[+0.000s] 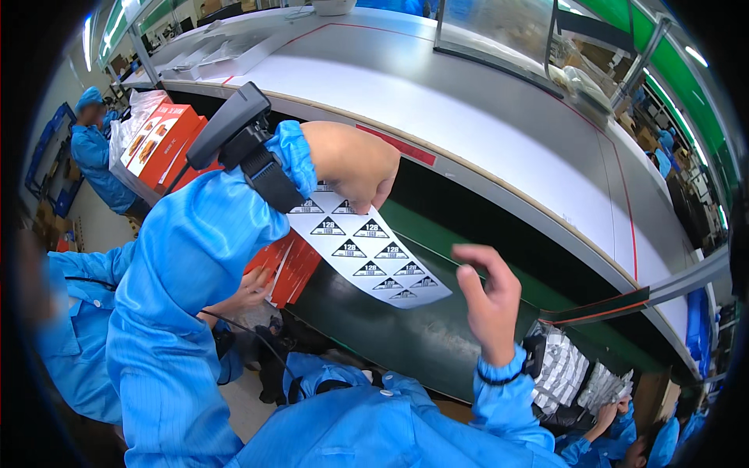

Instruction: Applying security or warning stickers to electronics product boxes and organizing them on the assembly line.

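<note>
My left hand (353,165) pinches the upper end of a white sheet of stickers (367,251) printed with rows of black triangles. The sheet hangs at a slant over a dark green conveyor surface (374,331), its free lower end curling a little. Part of its top is hidden behind my fingers. A black device (234,129) is strapped to my left wrist. To the right of the sheet's lower end, my right hand (491,300) is raised with thumb and fingers apart. It holds nothing and does not touch the sheet.
A white-topped workbench (484,117) runs along the far side. Red boxes (289,269) lie left of the conveyor beside a co-worker's hand (248,290). More red boxes (160,140) stand farther left. Silver packages (558,370) are at right, near another co-worker's hands (605,417).
</note>
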A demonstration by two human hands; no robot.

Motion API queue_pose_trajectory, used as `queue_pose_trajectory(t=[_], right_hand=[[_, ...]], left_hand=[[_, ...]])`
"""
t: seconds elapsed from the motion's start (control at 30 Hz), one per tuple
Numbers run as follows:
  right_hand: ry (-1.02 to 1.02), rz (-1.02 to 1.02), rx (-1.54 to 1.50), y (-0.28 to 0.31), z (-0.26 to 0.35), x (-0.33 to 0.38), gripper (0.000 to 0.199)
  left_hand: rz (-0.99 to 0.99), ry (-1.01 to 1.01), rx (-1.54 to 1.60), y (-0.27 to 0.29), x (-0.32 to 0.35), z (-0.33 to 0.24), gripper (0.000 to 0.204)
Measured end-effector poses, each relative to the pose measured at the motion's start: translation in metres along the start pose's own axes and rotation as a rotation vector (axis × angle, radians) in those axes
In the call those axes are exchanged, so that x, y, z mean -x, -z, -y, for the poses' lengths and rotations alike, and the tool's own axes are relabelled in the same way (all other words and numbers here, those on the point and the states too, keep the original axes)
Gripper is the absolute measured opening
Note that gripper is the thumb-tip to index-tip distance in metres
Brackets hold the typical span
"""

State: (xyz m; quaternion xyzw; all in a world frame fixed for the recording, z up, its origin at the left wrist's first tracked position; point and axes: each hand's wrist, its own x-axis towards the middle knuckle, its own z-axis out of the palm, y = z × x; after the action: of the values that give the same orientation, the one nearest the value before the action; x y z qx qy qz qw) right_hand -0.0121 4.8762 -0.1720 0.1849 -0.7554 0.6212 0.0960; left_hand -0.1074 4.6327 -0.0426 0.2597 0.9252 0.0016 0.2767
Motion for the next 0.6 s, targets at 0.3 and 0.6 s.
queue_pose_trajectory(t=[0.3,0.6], right_hand=[[-0.390,0.564,-0.105,-0.021,-0.008,-0.028,0.027],[-0.454,0.584,-0.203,-0.027,-0.011,-0.036,0.024]], left_hand=[[-0.020,0.034,0.008,0.007,0.006,-0.014,0.017],[0.046,0.133,0.075,0.006,0.009,-0.004,0.018]])
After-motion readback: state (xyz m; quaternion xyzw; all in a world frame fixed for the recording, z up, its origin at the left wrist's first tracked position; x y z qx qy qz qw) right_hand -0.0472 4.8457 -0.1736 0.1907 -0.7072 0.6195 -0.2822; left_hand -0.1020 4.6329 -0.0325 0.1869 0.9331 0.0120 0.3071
